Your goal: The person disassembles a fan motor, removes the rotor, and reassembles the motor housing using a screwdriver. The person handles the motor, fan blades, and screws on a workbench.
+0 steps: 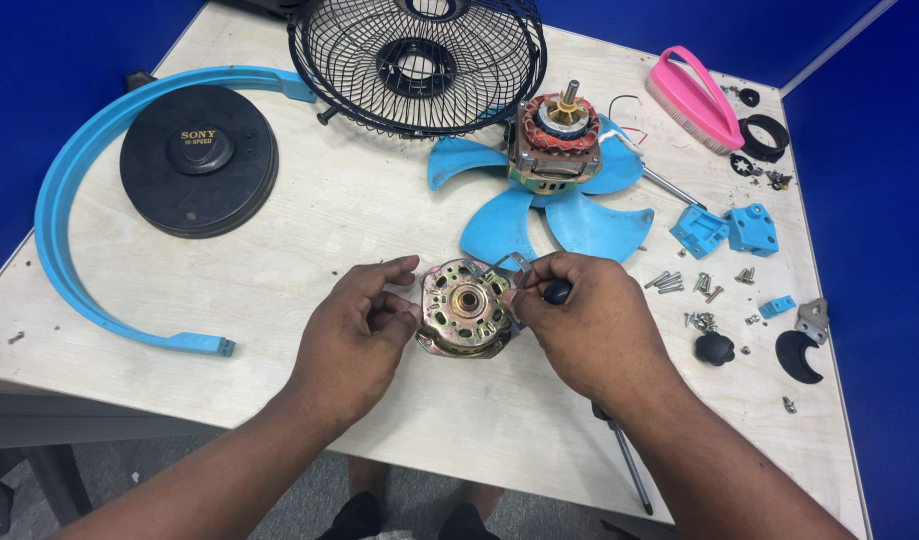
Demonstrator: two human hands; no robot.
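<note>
At the far left, a curved light-blue plastic arc runs from the table's back edge round to its front left, ending in a squared tip short of the front edge. Inside its bend lies a round black disc-shaped cover. Between the arc's tip and the hands, the pale wooden tabletop lies bare.

The left hand is curled, thumb and fingers pinching the left rim of a round brass-coloured metal motor end plate, which lies near the table's front middle, well in from the edge. The right hand is closed on the plate's right rim and also grips a small black knob-like piece between thumb and forefinger. A thin metal screwdriver shaft juts from beneath the right wrist out past the front edge.

Behind the hands stand a black wire fan guard, a copper-wound motor core and a blue five-bladed plastic fan blade beneath it.

To the right lie loose silver screws, two blue plastic brackets, a black rounded knob and a black crescent piece near the right edge. A pink brush sits at the back right corner.
</note>
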